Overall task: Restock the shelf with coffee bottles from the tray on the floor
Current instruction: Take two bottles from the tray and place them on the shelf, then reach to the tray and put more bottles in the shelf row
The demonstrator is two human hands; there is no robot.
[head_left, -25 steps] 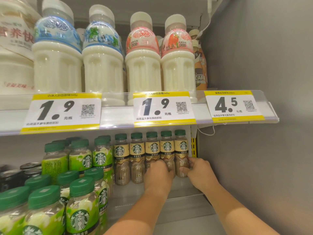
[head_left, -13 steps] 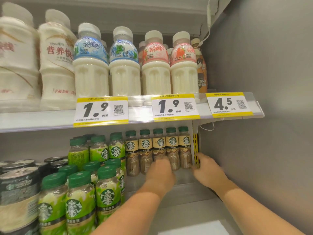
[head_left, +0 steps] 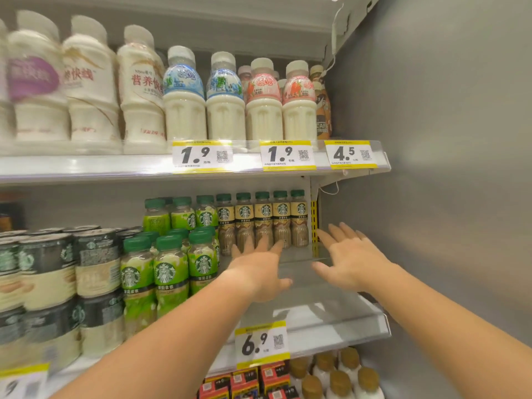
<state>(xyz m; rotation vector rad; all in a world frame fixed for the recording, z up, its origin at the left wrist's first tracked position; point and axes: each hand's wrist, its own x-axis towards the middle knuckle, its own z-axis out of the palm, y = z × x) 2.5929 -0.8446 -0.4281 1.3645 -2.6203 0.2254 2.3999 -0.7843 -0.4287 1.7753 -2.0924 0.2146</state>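
A row of several brown coffee bottles (head_left: 263,220) with green caps and tan labels stands at the back right of the middle shelf (head_left: 325,309). My left hand (head_left: 259,272) hovers in front of the row, fingers spread, holding nothing; its fingertips overlap the lower parts of the bottles in view. My right hand (head_left: 349,259) is open too, to the right of the row near the shelf's yellow upright. The tray on the floor is out of view.
Green-labelled bottles (head_left: 169,272) and stacked cans (head_left: 46,283) fill the shelf's left. White milk bottles (head_left: 224,105) stand on the upper shelf. A grey side wall (head_left: 446,197) bounds the right. Below, red cartons (head_left: 247,381) and brown-capped bottles (head_left: 339,378) show.
Both hands have let go of the coffee bottles and drawn back from the row with fingers spread. The view has pulled back and down, showing the lower shelf edge.
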